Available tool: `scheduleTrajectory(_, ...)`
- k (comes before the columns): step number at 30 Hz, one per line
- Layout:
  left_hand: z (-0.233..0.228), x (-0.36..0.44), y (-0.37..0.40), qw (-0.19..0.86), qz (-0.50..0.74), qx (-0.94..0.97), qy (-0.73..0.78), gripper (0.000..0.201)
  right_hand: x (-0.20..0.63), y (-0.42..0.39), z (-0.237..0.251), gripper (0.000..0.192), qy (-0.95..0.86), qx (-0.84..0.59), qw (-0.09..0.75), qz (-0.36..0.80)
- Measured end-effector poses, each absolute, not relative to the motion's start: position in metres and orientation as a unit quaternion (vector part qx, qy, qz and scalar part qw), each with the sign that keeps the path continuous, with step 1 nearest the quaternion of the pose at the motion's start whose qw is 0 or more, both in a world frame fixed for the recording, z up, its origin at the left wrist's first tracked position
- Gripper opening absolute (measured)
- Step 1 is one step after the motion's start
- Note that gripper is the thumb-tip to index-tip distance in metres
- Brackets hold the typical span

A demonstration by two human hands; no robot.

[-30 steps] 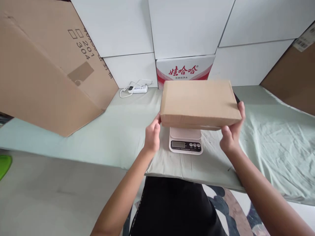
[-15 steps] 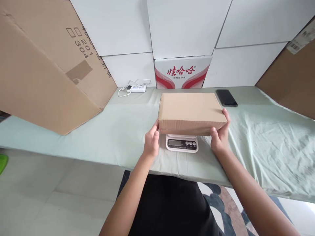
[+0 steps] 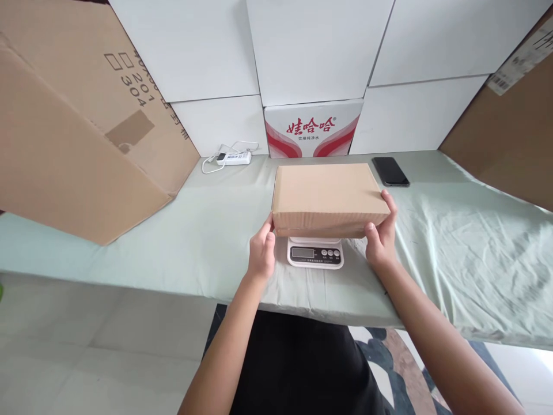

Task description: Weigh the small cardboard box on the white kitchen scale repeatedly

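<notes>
A closed brown cardboard box [image 3: 326, 190] lies flat over a white kitchen scale [image 3: 291, 259], covering its weighing plate; whether the box rests on the plate I cannot tell. The scale's grey display and round buttons show in front of the box. At the box's left front corner is my left hand [image 3: 262, 251], its fingers gripping the side and partly hidden. My right hand [image 3: 381, 239] clasps the right front corner, thumb on the front face and fingers along the right side.
A black phone [image 3: 390, 172] lies behind the box to the right. A white power strip with a cable [image 3: 234, 158] is at the back left. Large cartons stand left [image 3: 82, 132] and right [image 3: 510, 138]. White boxes and a red-printed carton [image 3: 311, 129] line the back of the cloth-covered table [image 3: 207, 230].
The whole view has shifted slightly, so everything sits a little further left. Both hands keep their hold on the box, which stays over the scale.
</notes>
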State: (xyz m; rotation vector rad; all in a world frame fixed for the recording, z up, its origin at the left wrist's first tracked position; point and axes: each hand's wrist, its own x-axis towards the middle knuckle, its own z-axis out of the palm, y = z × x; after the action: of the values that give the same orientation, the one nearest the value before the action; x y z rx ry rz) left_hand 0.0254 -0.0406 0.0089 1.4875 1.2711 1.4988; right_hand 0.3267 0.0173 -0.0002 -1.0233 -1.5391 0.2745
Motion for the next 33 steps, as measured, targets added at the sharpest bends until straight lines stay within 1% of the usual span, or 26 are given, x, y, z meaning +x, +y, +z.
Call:
scheduleTrajectory(9,0.006,0.024,-0.04,0.347,0.582,0.567,0.469,0.075,0.326,0.012,0.006,0.08,-0.676,-0.433,0.59,0.088)
scheduleTrajectory(16,0.004,0.023,-0.042,0.337,0.598,0.56,0.464,0.078,0.329,0.013,0.004,0.087,-0.666,-0.445,0.593,0.084)
scheduleTrajectory(21,0.003,0.022,-0.044,0.333,0.582,0.568,0.477,0.081,0.328,0.011,0.008,0.091,-0.669,-0.457,0.58,0.089)
scheduleTrajectory(26,0.005,0.023,-0.044,0.333,0.574,0.575,0.478,0.085,0.322,0.008,0.012,0.089,-0.664,-0.454,0.585,0.099)
scheduleTrajectory(30,0.018,0.023,-0.046,0.351,0.596,0.562,0.453,0.084,0.319,0.003,0.025,0.08,-0.664,-0.431,0.601,0.107)
scheduleTrajectory(33,0.043,0.018,-0.035,0.357,0.614,0.556,0.432,0.088,0.32,0.008,0.051,0.077,-0.665,-0.397,0.62,0.123)
